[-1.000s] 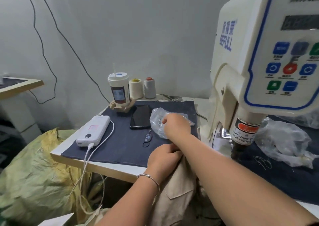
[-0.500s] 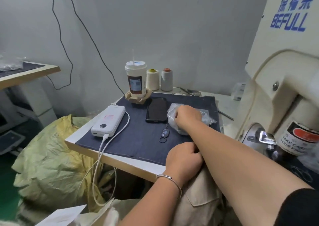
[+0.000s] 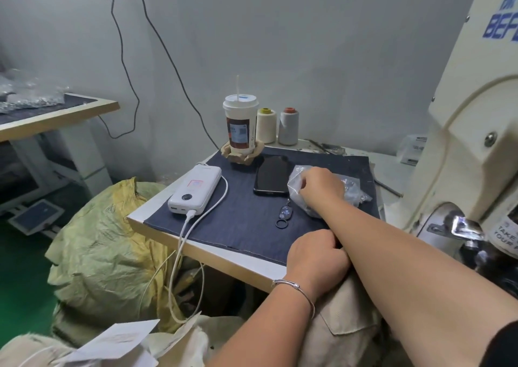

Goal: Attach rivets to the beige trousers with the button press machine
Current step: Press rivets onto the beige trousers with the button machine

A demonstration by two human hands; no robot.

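The person is at the step of fetching rivets, before any pressing is done. The right hand reaches across the middle of the frame into a clear plastic bag that lies on the dark cloth of the side table; its fingers curl down into the bag, but the frame does not show whether they already pinch a rivet, so this cannot be told. Small shiny pieces, probably rivets, show through the plastic at the right end of the bag. The left hand is at the lower centre, its fingers curled round a fold of the beige trousers, which hang at the near edge of the table and go down to the bottom of the frame. The button press machine stands at the right edge, with its metal head at the middle right, apart from the trousers. A phone lies just beside the bag on its left. The next move probably calls for lifting one rivet out cleanly, bringing it to the machine head, and then drawing the held part of the trousers under it without letting fingers come below the press.
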